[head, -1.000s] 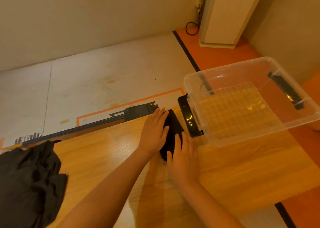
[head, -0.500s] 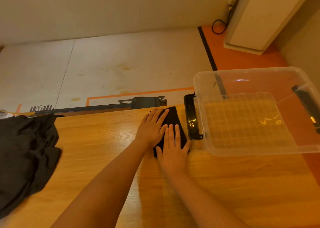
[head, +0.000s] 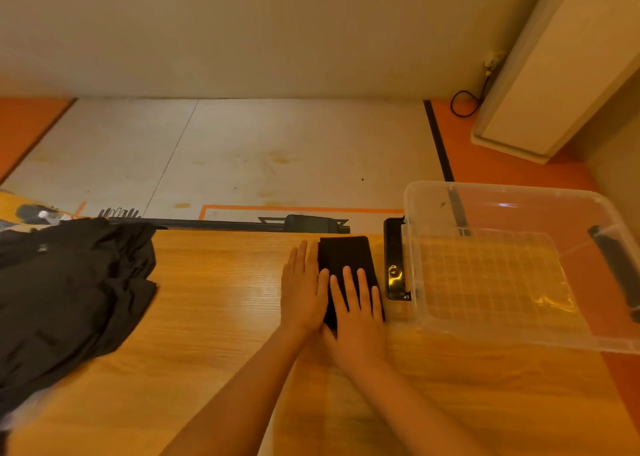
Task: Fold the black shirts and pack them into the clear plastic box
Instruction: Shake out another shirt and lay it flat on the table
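Observation:
A small folded black shirt (head: 346, 256) lies on the wooden table (head: 221, 303), just left of the clear plastic box (head: 498, 268). My right hand (head: 356, 313) lies flat on the near half of the fold, fingers spread. My left hand (head: 303, 296) rests flat on the table along the fold's left edge, touching it. Neither hand grips anything. A heap of unfolded black shirts (head: 65, 299) lies at the table's left end. The box holds nothing and has black latch handles at both ends.
The box overhangs the table's right edge. A black bar (head: 225, 225) runs along the table's far edge. Beyond it are a white and orange floor, a white cabinet (head: 554, 74) at back right and a black cable (head: 465, 103).
My left hand has slid off the top of the folded shirt to its left edge. My right hand has moved further onto the fold. The view has swung left and up.

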